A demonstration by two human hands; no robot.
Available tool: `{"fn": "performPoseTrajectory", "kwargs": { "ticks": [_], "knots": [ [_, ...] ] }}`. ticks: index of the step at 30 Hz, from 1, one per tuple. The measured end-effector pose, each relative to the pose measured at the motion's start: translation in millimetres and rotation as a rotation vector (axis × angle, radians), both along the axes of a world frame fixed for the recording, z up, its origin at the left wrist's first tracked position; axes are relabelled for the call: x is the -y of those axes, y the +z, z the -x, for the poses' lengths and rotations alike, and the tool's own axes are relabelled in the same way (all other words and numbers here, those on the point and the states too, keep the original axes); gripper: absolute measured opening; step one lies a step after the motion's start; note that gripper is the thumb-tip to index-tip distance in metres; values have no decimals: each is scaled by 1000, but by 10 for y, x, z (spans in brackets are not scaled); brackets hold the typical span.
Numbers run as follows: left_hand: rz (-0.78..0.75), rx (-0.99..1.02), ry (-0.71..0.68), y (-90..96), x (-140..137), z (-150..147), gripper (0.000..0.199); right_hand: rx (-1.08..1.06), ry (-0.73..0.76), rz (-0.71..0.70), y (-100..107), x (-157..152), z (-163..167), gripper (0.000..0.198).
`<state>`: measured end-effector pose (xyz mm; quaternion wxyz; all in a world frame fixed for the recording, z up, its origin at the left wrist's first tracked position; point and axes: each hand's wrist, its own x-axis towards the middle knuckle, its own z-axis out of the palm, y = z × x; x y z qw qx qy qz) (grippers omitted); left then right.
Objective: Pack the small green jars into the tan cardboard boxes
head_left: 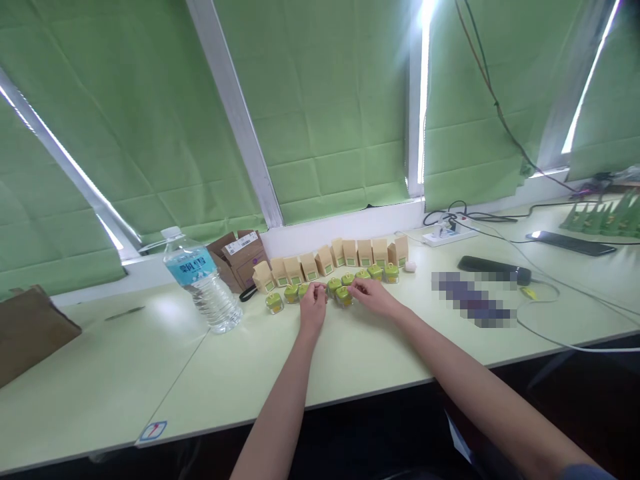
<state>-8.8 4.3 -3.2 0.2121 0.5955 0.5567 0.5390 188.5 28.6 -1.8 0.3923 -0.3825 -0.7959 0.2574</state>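
Observation:
Small clear jars with green lids stand in a loose row across the table, among them a jar at the left end and a jar at the right. My left hand is in the middle of the row, fingers curled together; whatever they hold is hidden. My right hand has its fingers closed at the right side of a green-lidded jar slightly nearer me than its neighbours. Behind the jars runs a line of small kraft paper boxes with green labels.
A large water bottle and an open cardboard box stand at left. A brown paper bag lies farther left. On the right are a black case, a phone, a power strip and trailing cables.

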Motion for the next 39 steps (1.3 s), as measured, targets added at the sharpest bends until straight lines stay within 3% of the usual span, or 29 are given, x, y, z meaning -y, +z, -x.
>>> {"fn": "performPoseTrajectory", "kwargs": {
  "ticks": [3, 7, 12, 22, 29, 33, 39],
  "knots": [
    [105, -105, -134, -20, 12, -25, 34, 153, 178, 65, 8, 65, 20, 38],
    [162, -356, -295, -39, 30, -58, 45, 248, 191, 86, -16, 93, 30, 18],
    [169, -360, -281, -32, 42, -59, 26, 226, 186, 87, -42, 54, 18, 17],
    [151, -362, -302, -25, 64, -64, 24, 230, 167, 71, -66, 45, 29, 28],
    [171, -319, -274, -34, 77, -64, 23, 48, -13, 12, -17, 23, -2, 31],
    [167, -321, -279, -32, 83, -60, 24, 112, 81, 92, -56, 30, -17, 48],
    [136, -295, -309, -12, 98, -64, 32, 84, 152, 170, -31, 70, -23, 41]
  ]
}}
